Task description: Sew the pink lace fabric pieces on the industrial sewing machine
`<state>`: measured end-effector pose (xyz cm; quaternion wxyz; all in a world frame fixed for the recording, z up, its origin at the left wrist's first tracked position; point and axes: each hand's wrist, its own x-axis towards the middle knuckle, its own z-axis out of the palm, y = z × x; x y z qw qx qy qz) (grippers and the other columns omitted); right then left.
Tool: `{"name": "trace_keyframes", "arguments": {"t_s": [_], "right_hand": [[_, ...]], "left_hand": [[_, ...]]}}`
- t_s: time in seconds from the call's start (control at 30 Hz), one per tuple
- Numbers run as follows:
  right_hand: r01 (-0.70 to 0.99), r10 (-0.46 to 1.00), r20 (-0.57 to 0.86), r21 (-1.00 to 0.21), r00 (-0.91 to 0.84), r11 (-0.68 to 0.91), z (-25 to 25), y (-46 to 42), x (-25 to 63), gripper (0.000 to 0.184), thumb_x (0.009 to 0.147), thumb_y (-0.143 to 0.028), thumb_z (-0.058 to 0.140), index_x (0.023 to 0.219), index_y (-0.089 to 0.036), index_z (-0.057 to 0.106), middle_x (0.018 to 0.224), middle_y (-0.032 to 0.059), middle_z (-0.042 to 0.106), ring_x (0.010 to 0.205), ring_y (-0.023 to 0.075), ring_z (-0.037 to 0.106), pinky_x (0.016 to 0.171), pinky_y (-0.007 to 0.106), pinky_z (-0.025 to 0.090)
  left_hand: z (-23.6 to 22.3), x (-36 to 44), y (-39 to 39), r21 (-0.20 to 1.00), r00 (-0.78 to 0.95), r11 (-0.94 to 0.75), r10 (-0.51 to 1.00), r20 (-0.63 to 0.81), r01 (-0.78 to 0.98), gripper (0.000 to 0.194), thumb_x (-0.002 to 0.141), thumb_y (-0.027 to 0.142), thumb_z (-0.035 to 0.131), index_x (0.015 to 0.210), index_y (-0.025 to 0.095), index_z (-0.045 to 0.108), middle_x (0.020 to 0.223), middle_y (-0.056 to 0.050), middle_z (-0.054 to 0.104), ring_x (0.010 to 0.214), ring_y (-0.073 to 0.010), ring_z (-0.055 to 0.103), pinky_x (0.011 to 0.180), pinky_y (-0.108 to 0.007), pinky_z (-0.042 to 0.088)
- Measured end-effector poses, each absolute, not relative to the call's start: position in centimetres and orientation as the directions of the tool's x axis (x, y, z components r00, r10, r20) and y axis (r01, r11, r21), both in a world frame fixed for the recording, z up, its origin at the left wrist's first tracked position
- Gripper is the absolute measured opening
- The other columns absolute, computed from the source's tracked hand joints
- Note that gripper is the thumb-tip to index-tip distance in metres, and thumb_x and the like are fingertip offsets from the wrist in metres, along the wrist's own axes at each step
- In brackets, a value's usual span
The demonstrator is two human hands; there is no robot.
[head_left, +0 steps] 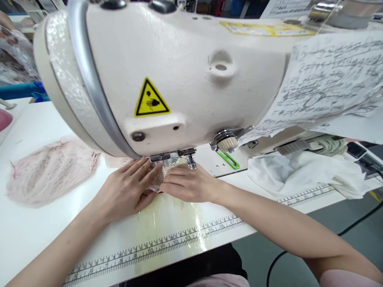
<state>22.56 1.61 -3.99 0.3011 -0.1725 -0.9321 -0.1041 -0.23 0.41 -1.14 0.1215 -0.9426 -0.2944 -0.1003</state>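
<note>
Slanting nearward, dotted fabric (162, 172) shows, its long axis hidden.

From above, my way is blocked: the sewing machine arm (185, 79) spans the far side and overhangs the left hand (127, 191) and right hand (187, 183), which sit close together with lace (162, 173) between them. A ridged knob (228, 143) juts out just far of the right wrist. On the near side I have open counter (18, 235) along the printed ruler (167, 241), between both forearms. To the left, a bare strip runs between the left forearm (68, 239) and a pink mesh piece (54, 171). On the right, white cloth (305, 171) and overhanging paper (332, 75) crowd me.
</note>
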Motion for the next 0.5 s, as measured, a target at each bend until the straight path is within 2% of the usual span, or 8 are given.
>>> {"name": "trace_keyframes", "arguments": {"t_s": [0.1,0.2,0.5], "right_hand": [[0.424,0.268,0.640,0.101,-0.720,0.900,-3.7,1.6,22.6,0.017,0.091,-0.010,0.051,0.084,-0.020,0.062,0.068,-0.0094,0.062,0.066,0.0053,0.052,0.045,0.022,0.030],[0.468,0.288,0.664,0.106,-0.690,0.877,-3.4,1.5,22.6,0.018,0.090,-0.007,0.050,0.082,-0.019,0.061,0.068,-0.0095,0.062,0.066,0.0053,0.052,0.045,0.026,0.023],[0.557,0.310,0.653,0.208,-0.691,0.804,-2.4,1.8,22.7,0.024,0.087,-0.003,0.044,0.077,-0.021,0.057,0.067,-0.0093,0.061,0.064,0.0067,0.046,0.054,0.027,0.028]], "left_hand": [[-1.2,-0.2,0.4,-0.174,0.801,-0.791,0.534,0.270,0.586,0.051,0.090,0.038,0.049,0.131,0.008,0.055,0.126,-0.019,0.062,0.113,-0.0323,0.062,0.089,-0.045,0.057],[-1.2,-0.1,0.4,-0.181,0.799,-0.787,0.536,0.271,0.590,0.049,0.091,0.037,0.048,0.130,0.009,0.056,0.126,-0.019,0.062,0.113,-0.0320,0.062,0.090,-0.046,0.056],[-1.5,-0.1,0.1,-0.152,0.775,-0.770,0.570,0.272,0.619,0.047,0.092,0.037,0.050,0.132,0.014,0.055,0.126,-0.018,0.063,0.115,-0.0314,0.061,0.094,-0.046,0.054]]}}
